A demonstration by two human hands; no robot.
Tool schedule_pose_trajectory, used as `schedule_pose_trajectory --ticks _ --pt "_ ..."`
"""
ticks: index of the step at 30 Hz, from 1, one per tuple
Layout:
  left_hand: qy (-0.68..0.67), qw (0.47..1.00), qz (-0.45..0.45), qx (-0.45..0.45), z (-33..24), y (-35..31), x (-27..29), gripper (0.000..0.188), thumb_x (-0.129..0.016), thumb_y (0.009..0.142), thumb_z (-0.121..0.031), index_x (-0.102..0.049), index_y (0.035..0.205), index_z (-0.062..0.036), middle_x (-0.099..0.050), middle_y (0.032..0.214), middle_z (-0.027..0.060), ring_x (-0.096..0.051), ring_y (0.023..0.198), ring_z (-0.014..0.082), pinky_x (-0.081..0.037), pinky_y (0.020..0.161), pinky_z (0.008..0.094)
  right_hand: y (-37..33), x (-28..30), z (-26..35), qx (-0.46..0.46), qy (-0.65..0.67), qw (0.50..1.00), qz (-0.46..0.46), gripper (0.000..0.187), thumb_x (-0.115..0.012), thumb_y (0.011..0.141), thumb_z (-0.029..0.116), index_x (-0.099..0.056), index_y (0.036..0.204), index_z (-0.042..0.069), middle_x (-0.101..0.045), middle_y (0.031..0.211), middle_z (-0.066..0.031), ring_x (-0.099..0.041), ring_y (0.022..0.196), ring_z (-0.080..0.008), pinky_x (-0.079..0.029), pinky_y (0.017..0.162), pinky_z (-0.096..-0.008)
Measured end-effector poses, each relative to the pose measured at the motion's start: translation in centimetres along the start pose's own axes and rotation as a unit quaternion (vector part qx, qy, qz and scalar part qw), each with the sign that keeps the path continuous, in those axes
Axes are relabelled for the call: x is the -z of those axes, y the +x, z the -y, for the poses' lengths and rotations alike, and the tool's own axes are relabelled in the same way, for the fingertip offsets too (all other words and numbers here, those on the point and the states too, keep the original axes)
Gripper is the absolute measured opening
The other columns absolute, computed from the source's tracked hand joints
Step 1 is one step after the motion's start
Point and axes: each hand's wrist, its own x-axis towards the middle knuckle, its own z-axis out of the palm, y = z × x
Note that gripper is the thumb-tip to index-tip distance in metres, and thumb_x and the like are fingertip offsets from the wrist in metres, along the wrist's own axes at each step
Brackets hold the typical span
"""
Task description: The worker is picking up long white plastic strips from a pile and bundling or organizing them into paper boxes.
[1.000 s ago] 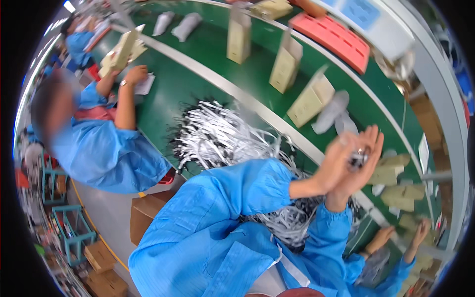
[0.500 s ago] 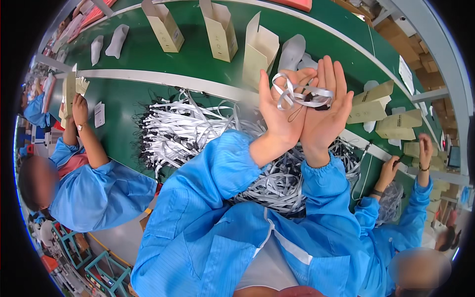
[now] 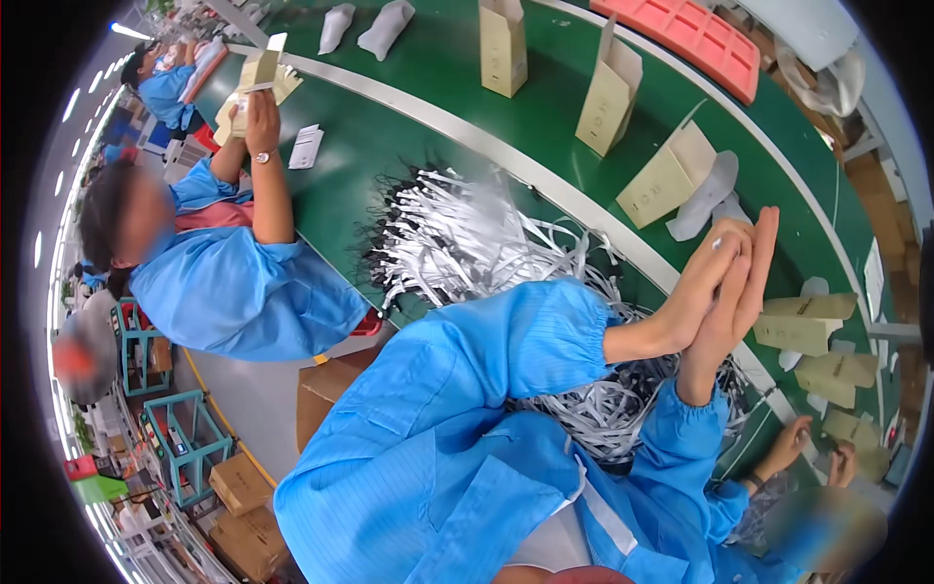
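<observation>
My left hand [image 3: 686,297] and my right hand [image 3: 736,310] are pressed palm to palm over the conveyor's near rail. The right fingers stretch out straight, while the left fingers fold in against them. Between them sits a white wrist strap; only a pale bit of the strap [image 3: 717,243] shows at the left fingers, and the palms hide the rest. Beneath my forearms lies a tangled heap of white straps [image 3: 593,419] with black cords. A larger pile of the same straps [image 3: 467,238] spreads to the left on the green bench.
Open cream boxes [image 3: 503,58] stand along the green conveyor [image 3: 428,73], with white wrapped pieces [image 3: 387,27] among them. A red tray [image 3: 686,39] is at the back. One co-worker [image 3: 233,253] holds a box at left; another's hands [image 3: 786,443] are at lower right.
My open, cupped palms with the strap lying in them have come together, covering most of it. My view has swung left, so the scene sits farther right.
</observation>
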Motion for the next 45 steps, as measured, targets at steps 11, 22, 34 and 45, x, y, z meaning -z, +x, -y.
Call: schedule_pose_trajectory --ticks 11,22,34,45 --pt "-0.001 0.999 -0.042 0.023 -1.8 -1.0 -1.6 0.047 -0.046 0.105 -0.034 -0.049 0.142 -0.0054 -0.065 0.096 0.0054 -0.06 0.073 0.0124 -0.048 0.06 0.025 0.4 0.6 0.3 0.083 -0.062 0.995 0.008 0.059 -0.034 0.107 0.032 -0.019 0.156 0.003 -0.021 0.161 -0.0172 -0.026 0.147 -0.0296 -0.022 0.117 -0.04" --pt "-0.197 0.96 0.183 0.084 -2.5 -1.6 -0.8 0.073 -0.022 0.105 -0.052 0.004 0.158 -0.0095 0.005 0.164 0.0158 -0.005 0.151 0.0262 -0.012 0.119 0.035 -0.4 1.9 -3.0 0.132 0.171 0.974 -0.068 0.046 -0.037 0.106 0.026 -0.039 0.142 -0.002 -0.044 0.144 -0.0237 -0.04 0.138 -0.0322 -0.03 0.113 -0.0514" --pt "0.419 0.869 -0.109 -0.24 1.6 3.0 5.7 0.111 -0.08 0.075 -0.017 -0.003 0.153 -0.0038 -0.035 0.149 0.0277 -0.038 0.137 0.0415 -0.032 0.112 0.0452 10.4 0.6 -3.8 0.078 0.34 0.937 -0.008 0.027 -0.039 0.107 0.028 -0.049 0.102 0.004 -0.042 0.075 -0.0056 -0.045 0.06 -0.0164 -0.039 0.048 -0.0297" --pt "0.437 0.893 0.015 -0.107 0.4 3.5 9.7 0.101 -0.082 0.071 -0.014 -0.021 0.151 -0.0053 -0.05 0.138 0.0238 -0.054 0.118 0.0434 -0.048 0.095 0.0458 9.6 -0.4 -5.2 0.112 -0.208 0.943 0.236 0.042 -0.04 0.106 0.034 -0.052 0.121 -0.003 -0.06 0.11 -0.0226 -0.059 0.102 -0.0372 -0.045 0.093 -0.0381"
